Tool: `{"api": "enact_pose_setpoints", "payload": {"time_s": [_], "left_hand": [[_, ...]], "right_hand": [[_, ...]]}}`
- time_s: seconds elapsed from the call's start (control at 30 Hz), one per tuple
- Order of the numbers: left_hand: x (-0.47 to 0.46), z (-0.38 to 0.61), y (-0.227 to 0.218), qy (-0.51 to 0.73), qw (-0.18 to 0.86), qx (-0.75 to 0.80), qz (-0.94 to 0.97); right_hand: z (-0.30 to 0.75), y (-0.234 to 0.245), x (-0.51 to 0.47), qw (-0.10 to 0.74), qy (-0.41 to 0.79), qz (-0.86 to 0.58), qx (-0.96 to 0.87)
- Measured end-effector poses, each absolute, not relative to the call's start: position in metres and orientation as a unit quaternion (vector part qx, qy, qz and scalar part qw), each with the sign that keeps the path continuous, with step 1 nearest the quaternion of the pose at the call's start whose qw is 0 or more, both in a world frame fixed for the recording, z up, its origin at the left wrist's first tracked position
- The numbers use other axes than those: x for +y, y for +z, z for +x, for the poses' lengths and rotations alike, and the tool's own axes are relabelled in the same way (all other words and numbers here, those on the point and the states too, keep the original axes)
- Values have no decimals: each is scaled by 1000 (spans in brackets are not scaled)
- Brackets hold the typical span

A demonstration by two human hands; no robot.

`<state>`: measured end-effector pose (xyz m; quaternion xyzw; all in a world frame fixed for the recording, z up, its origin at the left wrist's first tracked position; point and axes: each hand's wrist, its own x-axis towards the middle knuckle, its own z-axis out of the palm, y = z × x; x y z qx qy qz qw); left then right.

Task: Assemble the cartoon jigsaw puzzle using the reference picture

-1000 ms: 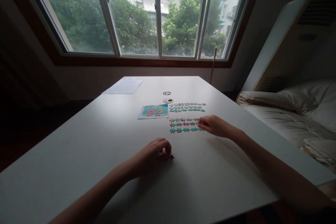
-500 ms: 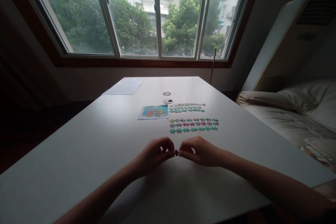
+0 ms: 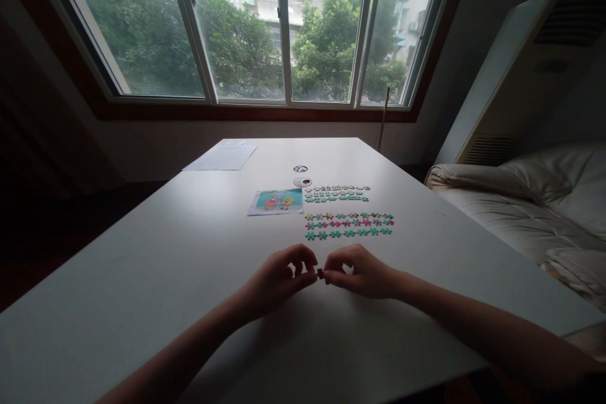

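Note:
A small dark jigsaw piece (image 3: pixel 320 273) is held just above the white table (image 3: pixel 199 265), between the fingertips of both hands. My right hand (image 3: pixel 360 271) pinches its right side with thumb and index finger. On the other side, the thumb of my left hand (image 3: pixel 279 281) meets the piece's left edge, the index fingertip curled a little above. Beyond my hands lie rows of jigsaw pieces (image 3: pixel 349 233) in green, pink and yellow, with paler rows (image 3: pixel 337 194) farther back. Left of these is a colourful reference picture (image 3: pixel 279 201) with cartoon figures.
Two round flat items (image 3: pixel 302 182) lie behind the picture. White paper sheets (image 3: pixel 222 156) rest at the table's far left corner. A padded sofa (image 3: pixel 502 202) and a tall appliance (image 3: pixel 497 76) stand to the right. A wide window (image 3: pixel 246 101) is ahead.
The fingers of my left hand have loosened slightly, with the index fingertip lifting from the thumb. The piece has turned a little and shifted slightly toward my right hand.

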<state>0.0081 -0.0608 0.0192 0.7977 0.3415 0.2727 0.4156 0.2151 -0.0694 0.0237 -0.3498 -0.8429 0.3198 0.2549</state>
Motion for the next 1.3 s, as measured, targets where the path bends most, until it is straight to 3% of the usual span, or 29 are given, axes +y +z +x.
{"api": "enact_pose_setpoints", "payload": {"time_s": [0.1, 0.33, 0.73, 0.83, 1.0, 1.3], "left_hand": [[-58, 4, 19, 273, 381, 359, 807], [-52, -8, 13, 173, 120, 326, 922], [-51, -10, 15, 146, 57, 309, 938], [-51, -10, 14, 142, 51, 307, 940], [-47, -15, 16, 148, 30, 316, 937], [-36, -24, 16, 163, 21, 333, 928]], "right_hand": [[225, 27, -58, 270, 316, -352, -839], [271, 26, -19, 381, 347, -395, -761], [283, 24, -13, 370, 344, -398, -766], [293, 32, -8, 313, 358, -414, -776], [338, 58, -2, 119, 381, -517, -757], [396, 46, 2, 21, 461, -635, -620]]}}
